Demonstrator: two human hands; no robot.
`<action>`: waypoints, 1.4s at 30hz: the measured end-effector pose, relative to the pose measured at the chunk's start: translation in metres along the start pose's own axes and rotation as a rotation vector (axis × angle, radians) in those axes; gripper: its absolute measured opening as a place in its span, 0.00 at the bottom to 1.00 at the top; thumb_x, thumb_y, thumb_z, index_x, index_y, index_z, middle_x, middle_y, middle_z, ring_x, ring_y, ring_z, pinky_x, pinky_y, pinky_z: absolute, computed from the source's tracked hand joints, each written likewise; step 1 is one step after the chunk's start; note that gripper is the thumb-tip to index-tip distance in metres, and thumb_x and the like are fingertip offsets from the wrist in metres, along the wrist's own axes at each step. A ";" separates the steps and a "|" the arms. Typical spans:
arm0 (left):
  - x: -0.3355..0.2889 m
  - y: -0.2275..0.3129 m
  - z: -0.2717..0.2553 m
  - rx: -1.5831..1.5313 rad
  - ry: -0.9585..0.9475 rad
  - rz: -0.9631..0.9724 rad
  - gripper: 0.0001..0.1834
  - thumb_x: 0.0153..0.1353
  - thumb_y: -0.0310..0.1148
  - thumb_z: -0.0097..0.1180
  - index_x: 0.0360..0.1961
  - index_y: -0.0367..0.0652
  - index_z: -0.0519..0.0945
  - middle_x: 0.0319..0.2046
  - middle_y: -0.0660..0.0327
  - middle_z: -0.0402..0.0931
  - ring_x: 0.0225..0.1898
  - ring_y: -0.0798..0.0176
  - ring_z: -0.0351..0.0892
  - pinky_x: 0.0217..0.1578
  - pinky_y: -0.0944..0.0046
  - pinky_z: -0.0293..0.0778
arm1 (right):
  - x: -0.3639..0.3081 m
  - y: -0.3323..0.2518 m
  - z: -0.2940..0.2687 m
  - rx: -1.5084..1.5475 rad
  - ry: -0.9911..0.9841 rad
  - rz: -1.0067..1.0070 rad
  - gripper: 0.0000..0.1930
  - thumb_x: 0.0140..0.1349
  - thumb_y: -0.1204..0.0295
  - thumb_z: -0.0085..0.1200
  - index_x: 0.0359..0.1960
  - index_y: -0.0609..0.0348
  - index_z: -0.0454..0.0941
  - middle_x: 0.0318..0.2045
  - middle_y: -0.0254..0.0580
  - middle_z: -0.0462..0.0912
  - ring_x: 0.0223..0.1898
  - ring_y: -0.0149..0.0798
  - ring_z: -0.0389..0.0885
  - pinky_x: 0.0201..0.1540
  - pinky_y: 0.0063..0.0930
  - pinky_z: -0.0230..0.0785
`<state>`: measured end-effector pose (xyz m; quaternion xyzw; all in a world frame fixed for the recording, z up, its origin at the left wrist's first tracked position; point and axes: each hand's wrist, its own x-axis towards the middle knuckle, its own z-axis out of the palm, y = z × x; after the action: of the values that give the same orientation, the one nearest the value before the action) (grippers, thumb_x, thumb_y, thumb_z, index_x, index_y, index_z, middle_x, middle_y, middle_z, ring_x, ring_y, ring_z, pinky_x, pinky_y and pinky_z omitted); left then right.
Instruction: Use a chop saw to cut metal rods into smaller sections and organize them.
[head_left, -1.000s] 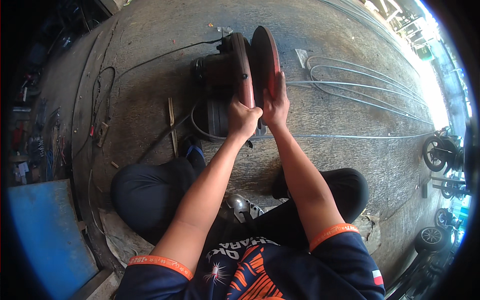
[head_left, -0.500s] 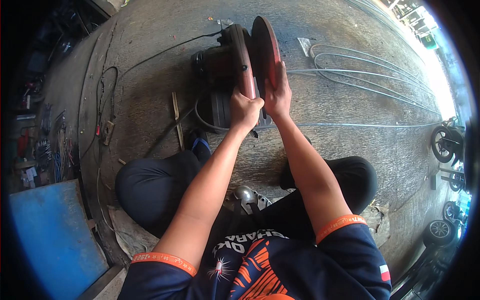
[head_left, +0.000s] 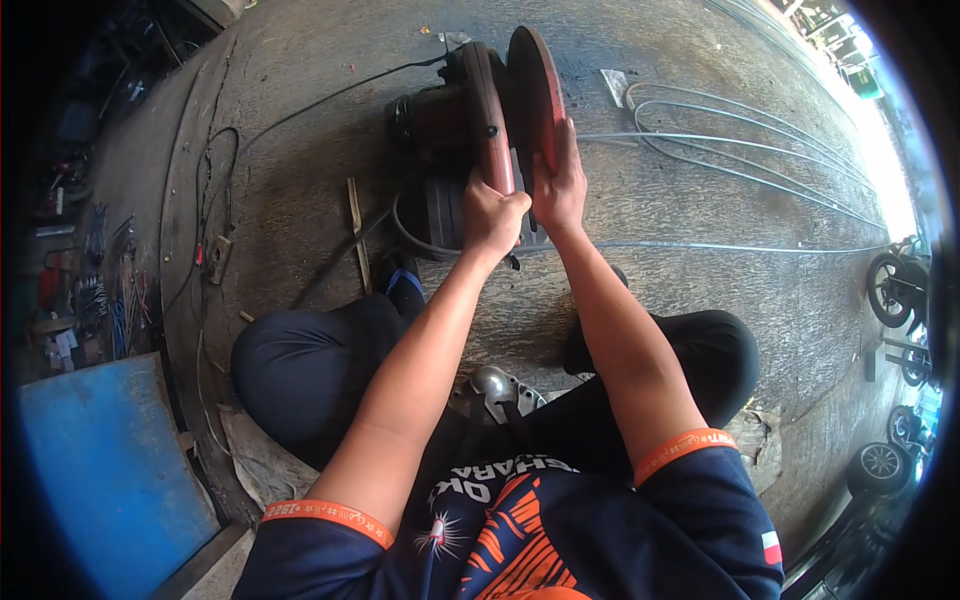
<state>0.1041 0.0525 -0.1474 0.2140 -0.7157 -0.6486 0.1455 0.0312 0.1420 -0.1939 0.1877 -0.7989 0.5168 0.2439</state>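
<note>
In the head view, upper middle, our left hand [head_left: 494,218] wraps the red machine's [head_left: 432,122] bar [head_left: 489,105]; our right hand [head_left: 560,198] lies flat, fingers straight, against the round disc [head_left: 537,90], a narrow gap between bar and disc. Rough, streaked floor [head_left: 700,285] spreads around; thin metal loops [head_left: 650,136] lie upper right.

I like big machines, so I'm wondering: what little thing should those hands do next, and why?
Perhaps the right hand should gently turn the big reddish disc a little. It already touches the disc's near part, and the left hand grips the red handle of the machine, which could help steady everything.
</note>
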 end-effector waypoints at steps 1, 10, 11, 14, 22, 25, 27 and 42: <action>0.000 -0.001 0.000 -0.023 -0.002 -0.002 0.27 0.43 0.25 0.55 0.48 0.29 0.67 0.20 0.57 0.70 0.12 0.63 0.73 0.09 0.63 0.69 | 0.000 0.000 0.000 0.007 -0.002 0.008 0.30 0.59 0.76 0.51 0.65 0.62 0.60 0.57 0.60 0.71 0.58 0.58 0.71 0.58 0.41 0.67; -0.003 0.004 -0.001 -0.056 -0.015 -0.103 0.18 0.43 0.21 0.55 0.39 0.32 0.70 0.26 0.61 0.70 0.20 0.69 0.73 0.18 0.68 0.71 | -0.002 0.000 0.000 0.004 -0.005 0.017 0.30 0.59 0.75 0.51 0.65 0.62 0.59 0.58 0.59 0.71 0.59 0.58 0.70 0.57 0.41 0.67; -0.003 0.004 -0.001 -0.049 -0.019 -0.108 0.18 0.43 0.21 0.55 0.39 0.33 0.70 0.26 0.61 0.70 0.20 0.69 0.73 0.18 0.68 0.71 | -0.002 0.000 0.000 0.008 -0.009 0.022 0.30 0.59 0.75 0.51 0.65 0.62 0.59 0.58 0.59 0.71 0.59 0.57 0.70 0.57 0.41 0.67; -0.003 0.004 -0.001 -0.057 -0.014 -0.073 0.17 0.43 0.21 0.55 0.38 0.34 0.70 0.25 0.61 0.70 0.19 0.69 0.72 0.19 0.69 0.70 | -0.002 0.001 0.001 0.004 -0.008 0.019 0.30 0.59 0.75 0.51 0.65 0.63 0.59 0.58 0.59 0.71 0.59 0.57 0.71 0.57 0.40 0.67; 0.000 -0.003 0.000 -0.059 -0.009 -0.041 0.17 0.43 0.21 0.55 0.38 0.33 0.71 0.25 0.61 0.70 0.21 0.70 0.73 0.19 0.68 0.71 | -0.004 0.004 0.004 -0.011 0.022 -0.008 0.30 0.58 0.76 0.53 0.64 0.63 0.60 0.55 0.61 0.73 0.56 0.58 0.74 0.54 0.41 0.70; 0.001 -0.004 0.001 -0.030 0.003 0.009 0.19 0.43 0.21 0.55 0.40 0.32 0.71 0.25 0.61 0.71 0.20 0.69 0.74 0.19 0.68 0.71 | -0.005 0.007 0.005 -0.025 0.022 0.013 0.30 0.58 0.75 0.53 0.64 0.63 0.60 0.55 0.61 0.73 0.55 0.58 0.74 0.54 0.41 0.70; 0.001 -0.004 0.001 -0.016 0.005 0.015 0.19 0.43 0.21 0.55 0.41 0.32 0.71 0.25 0.61 0.71 0.20 0.69 0.74 0.19 0.68 0.71 | -0.006 0.009 0.006 -0.043 0.035 0.000 0.30 0.58 0.75 0.53 0.64 0.64 0.61 0.55 0.62 0.73 0.54 0.59 0.75 0.54 0.41 0.70; 0.001 -0.017 0.000 -0.022 0.013 -0.019 0.15 0.42 0.23 0.57 0.34 0.34 0.71 0.22 0.62 0.71 0.18 0.70 0.73 0.18 0.68 0.70 | -0.010 0.013 0.008 -0.087 0.021 0.025 0.31 0.59 0.70 0.52 0.64 0.64 0.59 0.56 0.58 0.73 0.55 0.56 0.74 0.54 0.39 0.70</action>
<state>0.1051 0.0508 -0.1645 0.2236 -0.7054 -0.6565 0.1464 0.0309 0.1397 -0.2120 0.1614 -0.8201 0.4867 0.2538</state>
